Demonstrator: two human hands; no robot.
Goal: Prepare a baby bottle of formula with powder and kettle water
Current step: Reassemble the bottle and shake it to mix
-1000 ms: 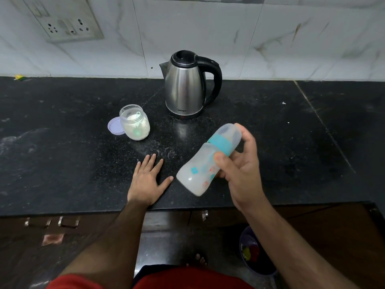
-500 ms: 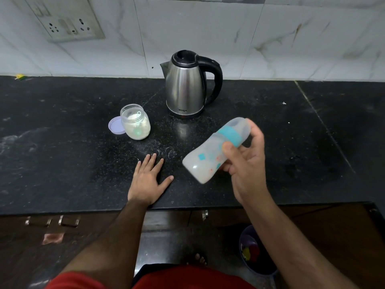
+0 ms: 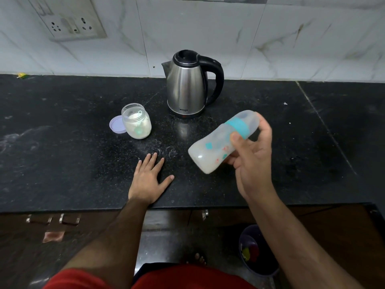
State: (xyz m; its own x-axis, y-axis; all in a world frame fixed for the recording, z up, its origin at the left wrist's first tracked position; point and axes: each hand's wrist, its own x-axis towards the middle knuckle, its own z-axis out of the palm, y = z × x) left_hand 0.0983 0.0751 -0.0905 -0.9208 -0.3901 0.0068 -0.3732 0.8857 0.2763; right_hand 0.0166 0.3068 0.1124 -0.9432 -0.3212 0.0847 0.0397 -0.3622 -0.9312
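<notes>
Swung the capped bottle (image 3: 224,140) higher, gripped in right hand (image 3: 252,161), left hand (image 3: 149,180) flat and spread — mixing, probably nearly done.

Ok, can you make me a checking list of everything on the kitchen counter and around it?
Surface: black counter, dusted with white powder near its middle.
Job's things: capped baby bottle tilted in the air; open powder jar with a scoop inside; kettle upright, lid shut.
Clutter: purple jar lid lying beside the jar.
Hands: left hand flat on the counter; right hand gripping the bottle.
Cables: nothing seen.
Surroundings: wall socket, marble tiles, bucket on the floor.
</notes>
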